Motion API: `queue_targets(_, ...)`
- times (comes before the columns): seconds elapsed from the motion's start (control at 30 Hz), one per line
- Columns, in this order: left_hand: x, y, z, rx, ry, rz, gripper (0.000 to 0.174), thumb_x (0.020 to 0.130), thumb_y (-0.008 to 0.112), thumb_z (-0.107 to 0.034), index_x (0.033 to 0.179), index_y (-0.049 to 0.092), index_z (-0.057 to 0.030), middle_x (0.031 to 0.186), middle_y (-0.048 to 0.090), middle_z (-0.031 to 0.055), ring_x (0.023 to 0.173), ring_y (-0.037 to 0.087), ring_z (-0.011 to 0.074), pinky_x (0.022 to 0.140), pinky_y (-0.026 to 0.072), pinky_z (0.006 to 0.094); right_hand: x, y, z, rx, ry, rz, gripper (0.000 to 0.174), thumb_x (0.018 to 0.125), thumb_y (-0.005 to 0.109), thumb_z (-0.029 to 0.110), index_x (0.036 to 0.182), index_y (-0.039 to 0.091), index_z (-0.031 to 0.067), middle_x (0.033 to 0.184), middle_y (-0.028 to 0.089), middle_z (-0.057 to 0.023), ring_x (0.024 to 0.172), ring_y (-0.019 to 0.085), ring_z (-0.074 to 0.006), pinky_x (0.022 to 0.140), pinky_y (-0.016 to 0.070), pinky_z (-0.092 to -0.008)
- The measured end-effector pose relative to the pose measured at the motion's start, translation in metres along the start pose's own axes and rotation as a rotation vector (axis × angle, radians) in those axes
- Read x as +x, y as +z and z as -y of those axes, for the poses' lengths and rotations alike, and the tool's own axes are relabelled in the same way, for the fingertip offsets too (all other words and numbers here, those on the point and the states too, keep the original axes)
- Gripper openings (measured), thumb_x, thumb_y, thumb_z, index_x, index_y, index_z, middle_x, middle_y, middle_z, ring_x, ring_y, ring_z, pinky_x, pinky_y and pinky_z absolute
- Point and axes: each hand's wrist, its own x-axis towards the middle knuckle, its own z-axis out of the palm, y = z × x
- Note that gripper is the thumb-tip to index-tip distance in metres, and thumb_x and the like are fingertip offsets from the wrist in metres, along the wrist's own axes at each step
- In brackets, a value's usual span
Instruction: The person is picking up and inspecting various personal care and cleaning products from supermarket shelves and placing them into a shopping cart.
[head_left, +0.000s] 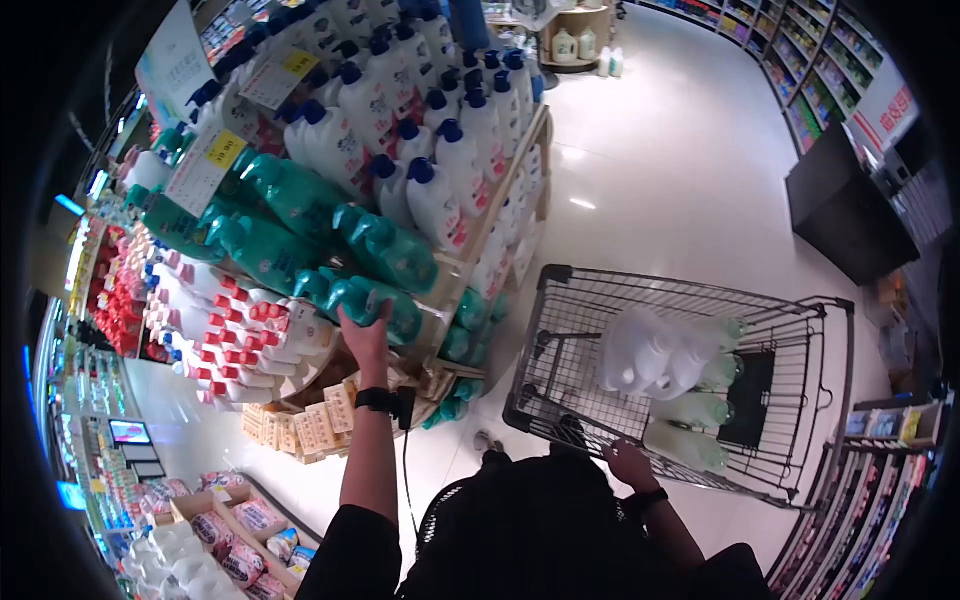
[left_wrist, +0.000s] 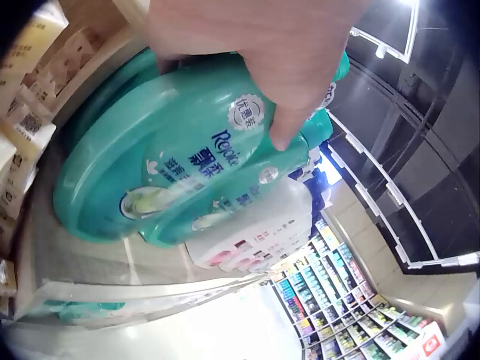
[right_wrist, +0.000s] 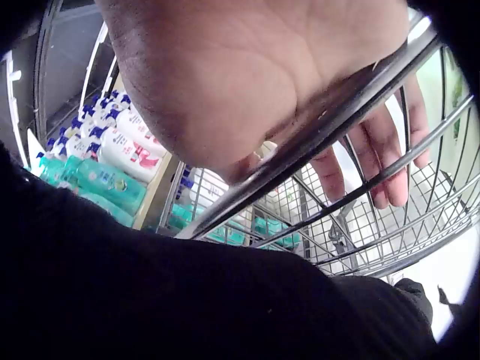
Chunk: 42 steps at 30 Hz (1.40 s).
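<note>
My left hand (head_left: 368,340) grips a green shampoo bottle (left_wrist: 172,142) labelled Rejoice at the corner of a display stand. In the left wrist view the thumb lies across its upper part; the other fingers are largely hidden behind it. Another green bottle (left_wrist: 262,180) stands right beside it, with white pump bottles (left_wrist: 262,232) beyond. My right hand (head_left: 628,466) rests over the near rim of a shopping cart (head_left: 535,345). Its fingers (right_wrist: 382,154) hang loosely down inside the wire basket, seen through the bars in the right wrist view.
In the cart lie large whitish jugs (head_left: 640,350) and several pale green bottles (head_left: 690,410). White bottles with red caps (head_left: 240,330) fill the stand's left side, above tan packets (head_left: 325,420). A black box-shaped unit (head_left: 850,205) stands on the right.
</note>
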Motion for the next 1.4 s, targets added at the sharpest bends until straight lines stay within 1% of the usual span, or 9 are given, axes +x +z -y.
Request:
queue_targets(0.37,0.000,-0.015,-0.027,0.010,0.070,-0.051,0.056,0.067,0.086,-0.019,0.113,0.059,-0.0016,0.101,0.064,0.0079,0.089,0.060,0.0178,0.082,0.0484,0.0325,0.001,-0.006,-0.011,0.124,-0.006,0.063,0.051,0.085,0.056,0.052,0.107,0.067,0.0067,0.108,0.067,-0.0171,0.103,0.063,-0.0328,0.089,0.0483,-0.0434)
queue_targets(0.5,-0.021,-0.039,-0.085,0.043,0.113,0.031,0.053,0.066,0.086,-0.012,0.112,0.060,-0.0029,0.102,0.065,0.0070,0.090,0.062,0.0176,0.081,0.0502,0.0321,0.009,0.004,-0.028,0.184,-0.298,-0.084,0.046,0.086,0.061,0.041,0.105,0.065,-0.0010,0.102,0.067,-0.0184,0.096,0.064,-0.0334,0.084,0.0496,-0.0426)
queue_targets(0.63,-0.051,-0.048,-0.160,0.002,0.078,0.209,0.050,0.066,0.086,-0.012,0.109,0.062,-0.0022,0.100,0.067,0.0079,0.088,0.064,0.0179,0.080,0.0525,0.0321,-0.029,-0.083,0.033,0.198,-0.221,0.078,0.048,0.081,0.070,0.040,0.108,0.065,0.0002,0.101,0.069,-0.0187,0.096,0.066,-0.0338,0.084,0.0515,-0.0393)
queue_targets(0.77,-0.078,-0.039,-0.194,0.088,0.084,0.453,0.051,0.064,0.088,-0.018,0.105,0.064,-0.0005,0.097,0.069,0.0099,0.088,0.068,0.0185,0.081,0.0548,0.0338,-0.066,-0.151,0.122,0.277,-0.573,-0.186,0.038,0.080,0.074,0.024,0.108,0.064,0.0003,0.099,0.069,-0.0145,0.095,0.066,-0.0303,0.083,0.0516,-0.0383)
queue_targets(0.97,-0.132,0.020,-0.175,0.002,0.102,0.607,0.055,0.063,0.087,-0.026,0.107,0.064,-0.0012,0.096,0.070,0.0114,0.085,0.069,0.0223,0.079,0.0546,0.0335,-0.114,-0.200,0.230,0.356,-0.745,-0.256,0.049,0.076,0.078,0.023,0.116,0.058,0.0010,0.106,0.065,-0.0146,0.080,0.068,-0.0239,0.070,0.0543,-0.0343)
queue_targets(1.07,-0.159,0.054,-0.161,-0.053,0.168,0.555,0.055,0.063,0.084,-0.027,0.108,0.064,-0.0021,0.098,0.069,0.0129,0.088,0.068,0.0273,0.080,0.0541,0.0355,-0.113,-0.189,0.254,0.253,-0.698,-0.317,0.074,0.070,0.083,0.038,0.123,0.049,-0.0001,0.108,0.063,-0.0202,0.075,0.069,-0.0289,0.066,0.0545,-0.0372)
queue_targets(1.17,-0.183,0.081,-0.145,-0.034,0.197,0.518,0.054,0.064,0.081,-0.027,0.109,0.063,-0.0032,0.103,0.067,0.0132,0.095,0.065,0.0312,0.082,0.0532,0.0386,-0.079,-0.158,0.245,0.048,-0.551,-0.564,0.075,0.071,0.082,0.039,0.127,0.049,0.0028,0.097,0.068,-0.0140,0.081,0.070,-0.0252,0.070,0.0549,-0.0357)
queue_targets(1.33,-0.217,0.113,-0.110,0.032,0.078,0.591,0.055,0.067,0.078,-0.021,0.117,0.060,-0.0065,0.116,0.063,0.0129,0.109,0.060,0.0316,0.090,0.0507,0.0400,-0.036,-0.149,0.213,0.217,-0.385,-0.439,0.067,0.071,0.081,0.045,0.116,0.057,0.0032,0.090,0.069,-0.0181,0.086,0.070,-0.0311,0.073,0.0544,-0.0384)
queue_targets(1.4,-0.224,0.122,-0.106,0.012,0.067,0.562,0.055,0.067,0.079,-0.020,0.116,0.060,-0.0060,0.116,0.063,0.0127,0.109,0.060,0.0317,0.091,0.0505,0.0399,-0.017,-0.149,0.199,0.341,-0.411,-0.371,0.055,0.074,0.080,0.039,0.111,0.061,0.0037,0.092,0.070,-0.0151,0.085,0.069,-0.0230,0.074,0.0537,-0.0345)
